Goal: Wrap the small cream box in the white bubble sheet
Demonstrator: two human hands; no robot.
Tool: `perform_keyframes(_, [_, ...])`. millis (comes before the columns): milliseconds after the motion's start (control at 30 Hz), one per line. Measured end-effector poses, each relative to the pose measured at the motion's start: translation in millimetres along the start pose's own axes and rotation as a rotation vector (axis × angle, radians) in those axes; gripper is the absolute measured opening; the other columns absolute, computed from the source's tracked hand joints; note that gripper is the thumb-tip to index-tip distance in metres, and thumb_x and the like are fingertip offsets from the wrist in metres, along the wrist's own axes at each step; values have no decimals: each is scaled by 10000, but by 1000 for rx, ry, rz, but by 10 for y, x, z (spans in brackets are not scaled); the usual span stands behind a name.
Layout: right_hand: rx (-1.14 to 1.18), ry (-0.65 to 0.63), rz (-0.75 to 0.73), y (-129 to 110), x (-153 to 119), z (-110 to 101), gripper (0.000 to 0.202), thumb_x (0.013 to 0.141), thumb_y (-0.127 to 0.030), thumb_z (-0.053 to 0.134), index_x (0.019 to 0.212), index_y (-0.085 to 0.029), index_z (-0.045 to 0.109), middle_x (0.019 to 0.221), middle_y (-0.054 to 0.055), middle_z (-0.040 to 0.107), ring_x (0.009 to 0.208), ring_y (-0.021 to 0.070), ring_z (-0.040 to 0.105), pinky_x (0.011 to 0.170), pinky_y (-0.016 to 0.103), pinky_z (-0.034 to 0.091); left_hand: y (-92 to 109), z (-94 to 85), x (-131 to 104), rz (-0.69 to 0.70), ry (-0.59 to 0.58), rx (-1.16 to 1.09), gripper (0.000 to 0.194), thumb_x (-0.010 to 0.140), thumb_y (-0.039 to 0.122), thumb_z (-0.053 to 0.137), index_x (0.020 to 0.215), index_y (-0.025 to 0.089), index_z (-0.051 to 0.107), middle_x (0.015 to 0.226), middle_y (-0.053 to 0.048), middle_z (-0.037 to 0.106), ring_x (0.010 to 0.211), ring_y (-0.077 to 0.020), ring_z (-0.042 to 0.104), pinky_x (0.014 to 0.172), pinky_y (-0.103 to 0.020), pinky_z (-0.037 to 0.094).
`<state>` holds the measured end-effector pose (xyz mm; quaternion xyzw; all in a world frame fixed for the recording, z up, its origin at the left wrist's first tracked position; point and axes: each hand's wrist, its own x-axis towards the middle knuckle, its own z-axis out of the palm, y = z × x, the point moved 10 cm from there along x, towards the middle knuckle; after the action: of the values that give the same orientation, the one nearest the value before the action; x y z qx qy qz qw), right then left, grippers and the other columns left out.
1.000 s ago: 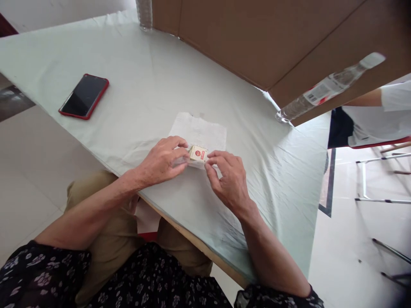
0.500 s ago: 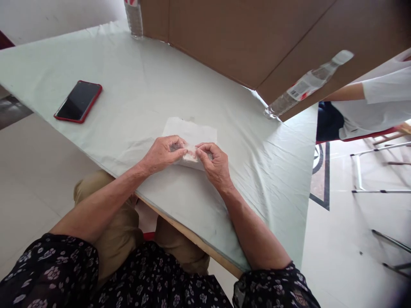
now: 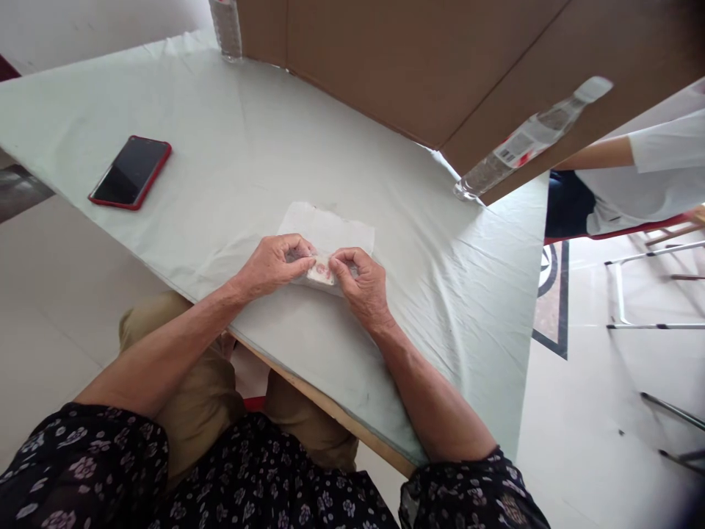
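Observation:
A small cream packet with a red mark sits between my two hands, partly covered by thin clear wrap. My left hand pinches its left end with closed fingers. My right hand pinches the right end, fingers curled over it. Both hands rest on a white paper sheet lying on the pale green tablecloth. Most of the packet is hidden by my fingers.
A red-cased phone lies face up at the far left. Large cardboard boxes fill the back. One clear water bottle leans by the box, another bottle stands at the back. Another person's arm in a white sleeve is at the right.
My hands have closed in around the packet, which lay flat and plainly visible a second ago. My fingers now cover most of it. The view shifted slightly.

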<state>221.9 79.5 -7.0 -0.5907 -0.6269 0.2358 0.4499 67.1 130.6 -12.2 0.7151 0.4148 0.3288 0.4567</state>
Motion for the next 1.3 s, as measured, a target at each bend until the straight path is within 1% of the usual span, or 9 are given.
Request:
perform_keyframes(267, [49, -2, 40, 33, 16, 13, 119, 851, -322, 611, 784, -226, 632, 792, 8, 716, 759, 167, 644, 785, 303, 512, 2, -5, 27, -59, -34, 22, 244, 764, 382, 707, 890, 173, 696, 848, -25, 721, 757, -156, 621, 682, -263, 482])
perform_keyframes(400, [65, -12, 64, 100, 57, 7, 136, 830, -345, 635, 782, -219, 628, 762, -4, 696, 740, 158, 631, 760, 300, 502, -34, 49, 40, -76, -33, -1, 189, 778, 351, 675, 817, 166, 691, 762, -3, 673, 664, -119, 554, 619, -242, 431])
perform_keyframes(600, [22, -43, 86, 138, 124, -150, 192, 829, -409, 659, 847, -219, 639, 815, 8, 706, 773, 165, 635, 767, 319, 507, -64, 73, 64, -84, -18, -41, 168, 758, 339, 675, 753, 172, 655, 669, 23, 617, 579, -100, 485, 547, -233, 386])
perform_keyframes(700, [9, -117, 84, 134, 127, -117, 202, 815, -395, 680, 904, -215, 662, 823, 8, 713, 783, 173, 646, 771, 327, 504, -60, 68, 70, -77, -20, -42, 174, 758, 349, 673, 747, 177, 647, 647, 31, 597, 561, -97, 462, 536, -234, 375])
perform_keyframes(867, [-23, -171, 109, 206, 113, -41, 135, 866, -327, 595, 884, -216, 670, 803, 10, 721, 757, 179, 648, 725, 326, 492, -53, 61, 72, -74, -22, -47, 182, 762, 359, 671, 745, 180, 643, 645, 28, 591, 561, -98, 460, 522, -230, 363])
perform_keyframes(967, [-200, -59, 7, 65, 104, -160, 131, 889, -304, 594, 938, -221, 683, 899, 43, 742, 823, 211, 659, 782, 371, 484, -54, 82, 72, -85, -38, -70, 184, 757, 357, 677, 745, 178, 636, 645, 25, 595, 552, -95, 462, 512, -226, 365])
perform_keyframes(1067, [-440, 43, -229, -311, 18, -208, 147, 939, -257, 575, 1007, -235, 704, 1060, 84, 742, 973, 247, 653, 885, 421, 439, -61, 112, 81, -89, -52, -74, 190, 754, 361, 676, 753, 176, 628, 648, 19, 602, 554, -98, 477, 510, -225, 373])
perform_keyframes(1167, [-542, -91, -425, -572, -107, 19, 160, 977, -237, 555, 1007, -244, 713, 1048, 65, 748, 989, 235, 645, 906, 409, 404, -63, 95, 89, -79, -58, -56, 198, 767, 375, 647, 759, 179, 618, 660, 10, 606, 581, -112, 504, 534, -236, 398])
perform_keyframes(1300, [-620, -226, -459, -567, -174, 224, 175, 999, -230, 526, 988, -235, 701, 1047, 55, 747, 973, 228, 619, 880, 397, 372, -31, -1, 58, -51, -138, 97, 228, 760, 389, 657, 884, 198, 659, 749, 1, 640, 654, -141, 545, 585, -259, 422])
